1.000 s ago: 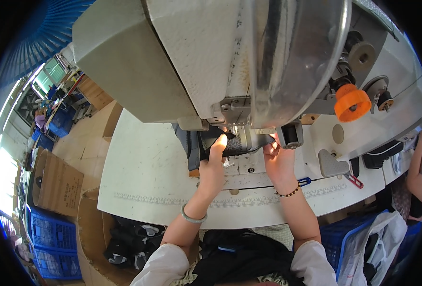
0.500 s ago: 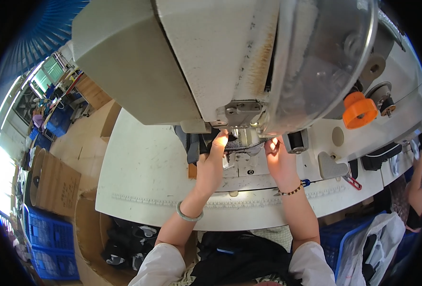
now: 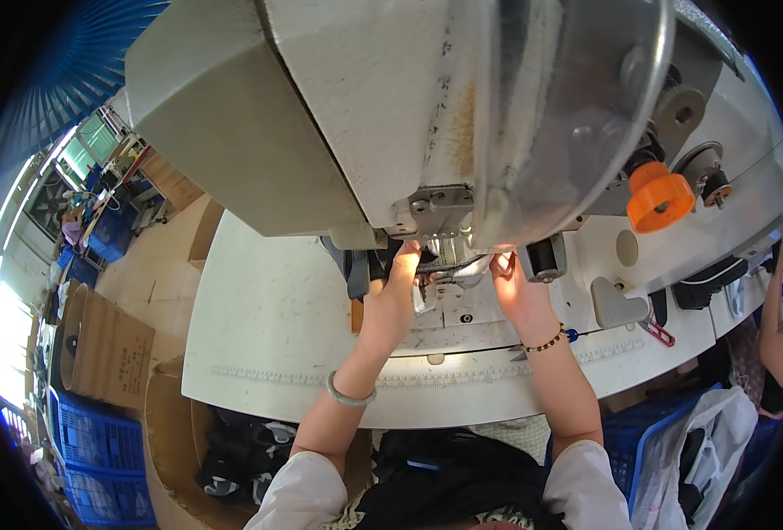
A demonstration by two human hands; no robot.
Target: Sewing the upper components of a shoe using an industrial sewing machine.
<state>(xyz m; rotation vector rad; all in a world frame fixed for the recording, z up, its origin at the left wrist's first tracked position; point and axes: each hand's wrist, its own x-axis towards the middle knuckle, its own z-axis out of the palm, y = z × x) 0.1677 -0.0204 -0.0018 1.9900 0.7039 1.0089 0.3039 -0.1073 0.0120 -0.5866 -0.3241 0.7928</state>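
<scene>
A dark grey and black fabric piece (image 3: 353,269) lies under the head of a big cream sewing machine (image 3: 321,132), its edge stretched across the lit needle area. My left hand (image 3: 390,305) is closed on its left part, thumb on top near the presser foot. My right hand (image 3: 524,305) pinches the right end of the same piece, fingers bent beside a black roller part (image 3: 543,259). The machine's overhang hides the far side of the fabric. A pointed tool with a blue end (image 3: 571,335) sits by my right wrist, partly hidden.
An orange knob (image 3: 661,198) juts out at the right of the machine. Red-handled snips (image 3: 659,332) lie on the white table (image 3: 259,309). Below left stands a cardboard box (image 3: 169,424) of dark pieces; a blue crate (image 3: 617,442) is below right. Another person's arm (image 3: 773,322) shows far right.
The view has shifted slightly, so the machine head sits a little further left. Both hands keep their hold on the fabric, which lies almost the same under the needle area.
</scene>
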